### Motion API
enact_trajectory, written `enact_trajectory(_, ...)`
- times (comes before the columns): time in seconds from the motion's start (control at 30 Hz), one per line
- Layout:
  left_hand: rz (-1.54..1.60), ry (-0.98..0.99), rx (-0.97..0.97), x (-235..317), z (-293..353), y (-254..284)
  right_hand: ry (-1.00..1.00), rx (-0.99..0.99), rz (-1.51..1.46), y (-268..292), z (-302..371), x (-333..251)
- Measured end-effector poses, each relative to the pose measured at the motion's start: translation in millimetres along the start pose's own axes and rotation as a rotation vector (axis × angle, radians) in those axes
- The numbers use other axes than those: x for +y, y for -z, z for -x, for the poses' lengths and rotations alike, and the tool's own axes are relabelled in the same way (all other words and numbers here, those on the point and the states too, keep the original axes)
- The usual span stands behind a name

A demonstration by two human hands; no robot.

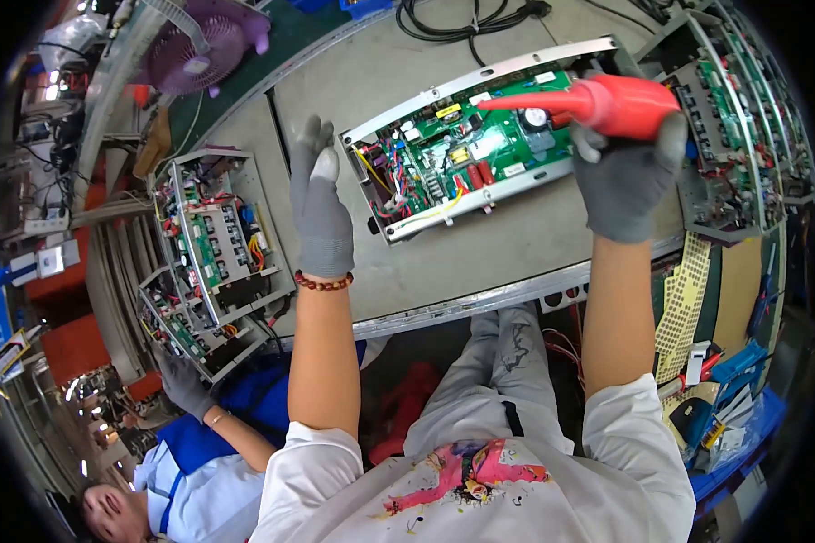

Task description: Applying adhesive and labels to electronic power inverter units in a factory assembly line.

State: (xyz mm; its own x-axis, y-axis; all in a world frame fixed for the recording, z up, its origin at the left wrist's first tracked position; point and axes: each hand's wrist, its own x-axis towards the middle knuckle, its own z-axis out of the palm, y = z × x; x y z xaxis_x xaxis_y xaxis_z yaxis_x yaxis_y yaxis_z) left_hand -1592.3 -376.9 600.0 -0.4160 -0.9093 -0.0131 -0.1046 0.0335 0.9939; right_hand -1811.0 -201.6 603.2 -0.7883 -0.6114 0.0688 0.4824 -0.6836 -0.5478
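Observation:
In a grey glove with pale fingertips, my right hand (620, 190) grips a red squeeze bottle (638, 104) with a long tapering nozzle. The nozzle points left, above a green circuit board (439, 167) that sits in an open metal chassis (457, 206). On the board are red and yellow components, a round part and bundled wires at its left end. My left hand (324, 213), gloved too, is held up left of the chassis with its fingers stretched out and nothing in it. A beaded bracelet (324, 282) circles that wrist.
More open chassis with boards (217, 244) stand at the left, others (743, 136) at the right. A coiled black cable (466, 23) lies behind; a purple fan (195, 59) stands far left. A co-worker's gloved hand (183, 387) is near the left units. Tools fill a blue bin (743, 452).

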Motion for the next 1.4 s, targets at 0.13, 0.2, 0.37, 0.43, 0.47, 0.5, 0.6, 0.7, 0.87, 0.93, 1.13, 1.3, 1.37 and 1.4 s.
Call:
enact_trajectory(0.13, -0.060, 0.013, -0.139, 1.1, -13.3, -12.3, 0.026, 0.077, -0.062, -4.0, 4.7, 4.0)
enact_trajectory(0.2, -0.029, 0.073, -0.132, -1.8, -13.1, -9.0, 0.031, 0.117, -0.072, -2.2, 5.0, 5.5)
enact_trajectory(0.37, 0.073, 0.011, -0.050, -6.2, -7.8, -14.1, 0.005, 0.159, -0.010, -1.8, 9.5, 2.1)
enact_trajectory(0.43, -0.028, 0.059, 0.024, 7.4, 2.0, -19.9, 0.058, 0.223, 0.076, -11.1, 9.7, 4.3)
enact_trajectory(0.47, -0.032, 0.072, 0.033, 1.3, 4.3, -14.7, 0.043, 0.228, 0.079, -9.6, 10.5, 4.7)
enact_trajectory(0.5, 0.106, 0.012, -0.079, -5.3, 9.4, -2.1, 0.058, 0.221, 0.097, -9.9, 12.0, 4.1)
enact_trajectory(0.6, 0.163, -0.094, -0.224, -14.8, 23.9, 14.0, 0.028, 0.148, 0.126, 1.7, 15.9, -6.3)
enact_trajectory(0.7, -0.019, -0.058, -0.352, -8.0, 34.3, 16.2, 0.062, 0.147, 0.179, 1.9, 20.6, -6.9)
enact_trajectory(0.87, -0.070, -0.073, -0.205, -12.6, 49.2, 3.9, 0.036, -0.153, 0.104, 8.7, 17.6, -7.3)
enact_trajectory(0.93, -0.049, -0.129, -0.155, -13.1, 45.9, -1.7, 0.248, 0.022, 0.655, 17.4, 24.8, -10.8)
enact_trajectory(1.13, -0.070, -0.121, -0.152, -3.5, 42.0, -15.1, 0.235, -0.211, 0.562, 15.0, 18.1, 1.0)
enact_trajectory(1.3, -0.074, -0.156, 0.064, -9.6, 53.1, -35.9, 0.405, 0.070, 0.910, 32.8, 20.8, -12.7)
enact_trajectory(1.37, -0.201, -0.183, 0.060, -6.8, 54.9, -34.1, 0.308, -0.013, 0.747, 28.9, 18.6, -12.0)
enact_trajectory(1.4, -0.317, -0.204, 0.046, -7.5, 55.2, -31.8, 0.216, -0.089, 0.595, 25.8, 19.9, -12.4)
